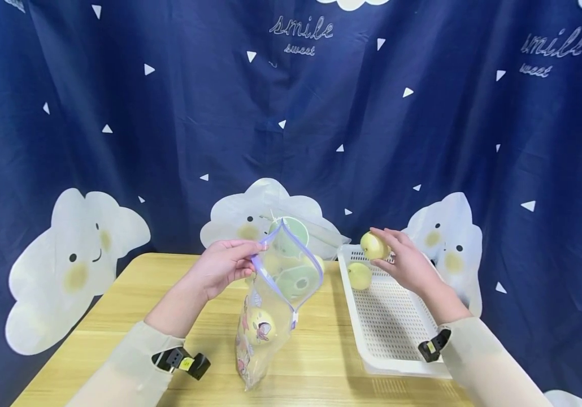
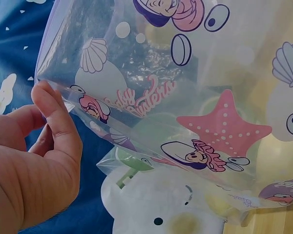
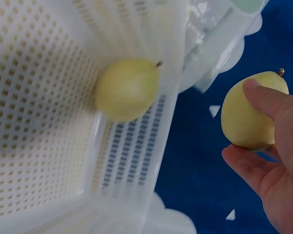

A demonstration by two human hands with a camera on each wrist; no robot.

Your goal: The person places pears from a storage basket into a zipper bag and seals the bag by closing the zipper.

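Note:
My left hand pinches the purple zip edge of a clear plastic zip bag between thumb and fingers. The bag's mouth gapes, and pink starfish, shells and cartoon figures are printed on its side. Low inside the bag rests a yellow pear. My right hand grips another pear by its sides, above the far end of a white perforated basket. One more pear lies in the basket against its wall, below the held one.
Behind the zip bag stands another clear bag with green print, partly hidden, with something yellow beside it. A light wooden table carries everything. The basket stands at its right side. A dark blue curtain with white clouds hangs behind the table.

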